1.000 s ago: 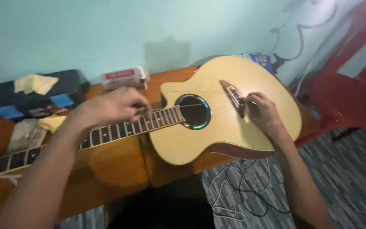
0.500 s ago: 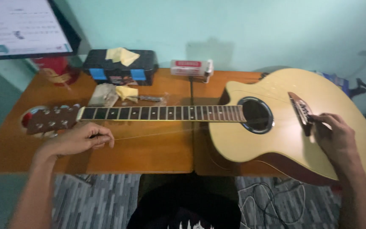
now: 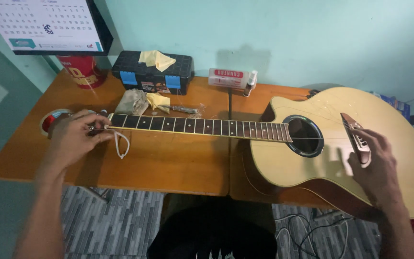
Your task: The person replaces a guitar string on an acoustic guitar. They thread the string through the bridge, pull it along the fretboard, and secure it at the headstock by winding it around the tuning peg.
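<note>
An acoustic guitar [image 3: 312,158] with a pale yellow body lies flat across the wooden table [image 3: 168,163], neck [image 3: 197,126] pointing left. My left hand [image 3: 75,136] covers the headstock and pinches a thin string end, with a pale loop of string [image 3: 122,144] curling just right of it. My right hand [image 3: 374,165] rests on the guitar's bridge [image 3: 353,129] at the right, fingers pressing there. A single string runs along the neck over the sound hole [image 3: 304,135].
At the back of the table stand a black toolbox [image 3: 152,74] with a yellow cloth on it, a red tin [image 3: 82,71], a white and red box [image 3: 228,77] and a small bottle [image 3: 250,84]. Rags [image 3: 142,101] lie near the neck. Cables lie on the tiled floor.
My left hand moved from the fretboard to the table front, then onto the headstock. The view swung left and steadied. My right hand stayed at the bridge.
</note>
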